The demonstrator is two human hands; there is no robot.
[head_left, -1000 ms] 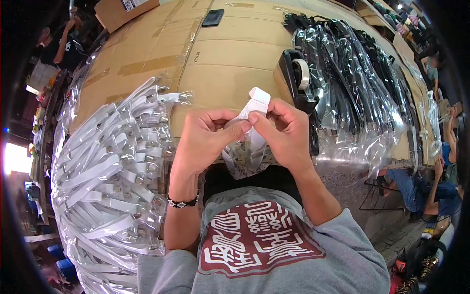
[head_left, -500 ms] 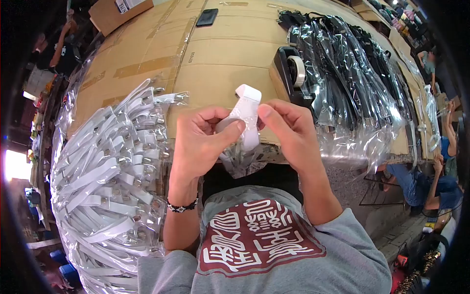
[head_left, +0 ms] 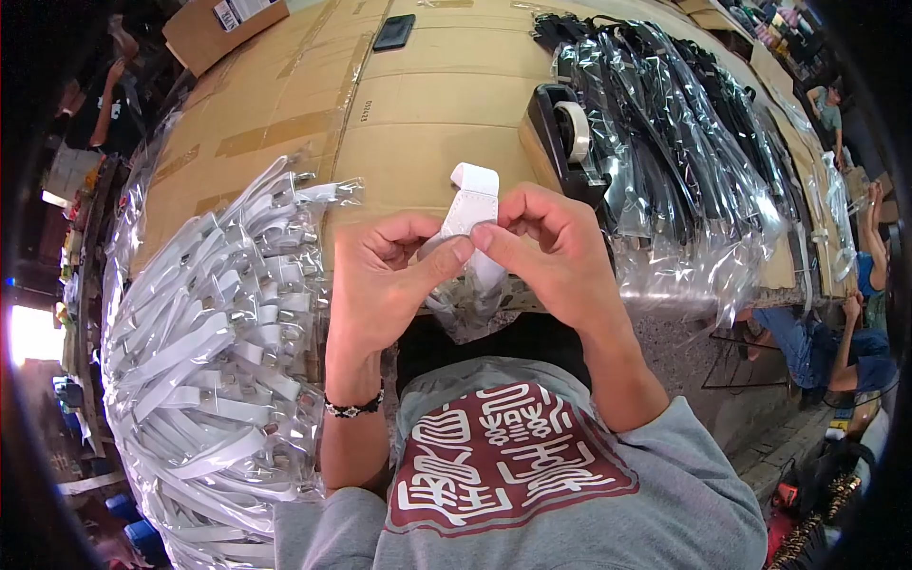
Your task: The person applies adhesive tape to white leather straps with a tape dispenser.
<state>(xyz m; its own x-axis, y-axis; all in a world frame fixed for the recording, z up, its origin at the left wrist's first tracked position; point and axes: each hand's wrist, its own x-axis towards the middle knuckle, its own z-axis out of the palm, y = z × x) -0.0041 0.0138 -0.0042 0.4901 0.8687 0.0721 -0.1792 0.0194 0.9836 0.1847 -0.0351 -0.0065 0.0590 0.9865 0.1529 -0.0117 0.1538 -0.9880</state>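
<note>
A pair of white suspenders (head_left: 474, 182) is pinched between my two hands, its stitched joining patch facing up and a strap loop curling above it. My left hand (head_left: 394, 275) grips the left side of the patch with thumb and bent fingers. My right hand (head_left: 556, 252) pinches the right side, its thumb tip close to the left thumb. Clear plastic hangs below the hands at the table edge; what it covers is hard to make out.
To the left lies a large heap of white suspenders in clear bags (head_left: 204, 380). A tape dispenser (head_left: 560, 142) stands right of centre, beside bagged black suspenders (head_left: 655, 133). A phone (head_left: 394, 33) and a cardboard box (head_left: 223, 28) lie at the back. Other people are at both sides.
My right thumb has come down onto the patch, next to my left thumb. The patch now shows more plainly. The view has shifted slightly.
</note>
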